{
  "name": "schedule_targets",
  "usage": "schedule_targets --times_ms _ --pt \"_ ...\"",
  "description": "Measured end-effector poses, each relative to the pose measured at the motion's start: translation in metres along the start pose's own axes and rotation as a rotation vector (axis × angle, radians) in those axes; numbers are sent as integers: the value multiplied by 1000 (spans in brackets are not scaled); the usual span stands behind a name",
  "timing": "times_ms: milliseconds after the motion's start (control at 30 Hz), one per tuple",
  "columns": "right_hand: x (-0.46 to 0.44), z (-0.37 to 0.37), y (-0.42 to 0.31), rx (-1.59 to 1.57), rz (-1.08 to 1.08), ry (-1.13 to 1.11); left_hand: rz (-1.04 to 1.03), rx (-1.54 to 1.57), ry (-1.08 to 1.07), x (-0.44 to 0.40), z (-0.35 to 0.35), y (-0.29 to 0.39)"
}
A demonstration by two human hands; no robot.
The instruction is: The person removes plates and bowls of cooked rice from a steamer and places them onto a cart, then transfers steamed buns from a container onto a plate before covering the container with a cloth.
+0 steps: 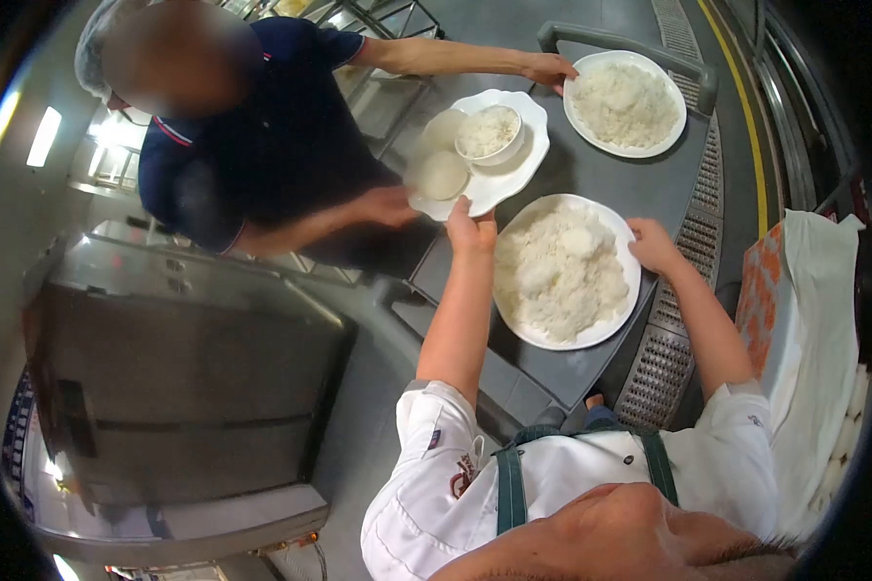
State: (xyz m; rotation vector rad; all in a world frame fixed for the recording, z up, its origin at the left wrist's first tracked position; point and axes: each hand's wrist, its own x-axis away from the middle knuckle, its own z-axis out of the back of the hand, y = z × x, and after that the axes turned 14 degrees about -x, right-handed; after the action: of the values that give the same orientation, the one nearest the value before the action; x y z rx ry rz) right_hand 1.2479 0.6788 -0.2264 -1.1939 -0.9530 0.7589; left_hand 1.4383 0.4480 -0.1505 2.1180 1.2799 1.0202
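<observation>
My left hand (471, 230) grips the near edge of a white scalloped platter (531, 111), thumb on top. On the platter sits a small white bowl (515, 150) filled with rice, beside round pale items (441, 175) blurred by motion. My right hand (655, 245) has its fingers curled at the right rim of a large white plate (633, 290). A big mound of cooked rice (562, 276) covers most of that plate, which is on a grey cart top (583, 179). A co-worker's hand (386, 206) is at the platter's left end.
Across the cart stands a co-worker in a dark shirt (291, 126), whose other hand (550, 71) touches a second plate of rice (626, 105). A cart handle (601, 34) rises behind it. Floor grating (666, 363) runs alongside; a large metal unit (184, 378) stands left.
</observation>
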Motion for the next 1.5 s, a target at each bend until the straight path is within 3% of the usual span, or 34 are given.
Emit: schedule_targets --times_ms 133,233,333,367,467,533,600,667,733,833,967,1000,1033,1100,1133,1233,1300,1333,1367,1433,1500 --pt "33 14 -31 389 25 -53 14 -48 38 -27 -19 -23" --pt "51 17 -57 378 -63 -112 92 -82 54 -47 -24 -41" --pt "53 17 -61 647 25 -294 206 -160 86 -57 -35 -52" --pt "60 13 -56 744 151 -263 251 -192 103 -49 -45 -52" --pt "73 5 -61 856 202 -268 347 -370 184 -25 -44 -64" --pt "80 10 -55 800 292 -297 372 -464 90 -37 -19 -64" --pt "93 19 -42 481 393 -21 447 -445 117 -49 -12 -65" --pt "122 33 -46 422 290 136 560 -378 193 -42 -29 -55" --pt "150 49 -46 444 180 172 647 -386 185 -76 -16 -52" --pt "207 68 -65 491 50 211 764 -360 195 -54 -49 -47" --pt "275 88 -75 575 -60 277 660 -495 226 -6 -105 -50" --pt "295 88 -77 587 -87 309 739 -530 -28 -15 -102 -40" --pt "317 86 -77 599 -104 338 575 -688 -198 -21 -92 -38" --pt "364 88 -92 589 -119 385 379 -739 -284 16 -122 -25" --pt "388 88 -101 548 -97 443 354 -642 -212 20 -132 -22" --pt "453 87 -107 498 26 663 161 -576 -493 96 -159 -33" --pt "489 99 -100 407 249 894 281 -561 -504 209 -184 -50" --pt "506 107 -99 356 362 1006 396 -536 -724 206 -176 -70" --pt "523 114 -98 405 403 1128 345 -640 -819 247 -175 -85" --pt "554 134 -100 500 493 1373 518 -761 -915 307 -174 -127" --pt "584 159 -92 324 461 1568 684 -688 -1121 367 -160 -166"
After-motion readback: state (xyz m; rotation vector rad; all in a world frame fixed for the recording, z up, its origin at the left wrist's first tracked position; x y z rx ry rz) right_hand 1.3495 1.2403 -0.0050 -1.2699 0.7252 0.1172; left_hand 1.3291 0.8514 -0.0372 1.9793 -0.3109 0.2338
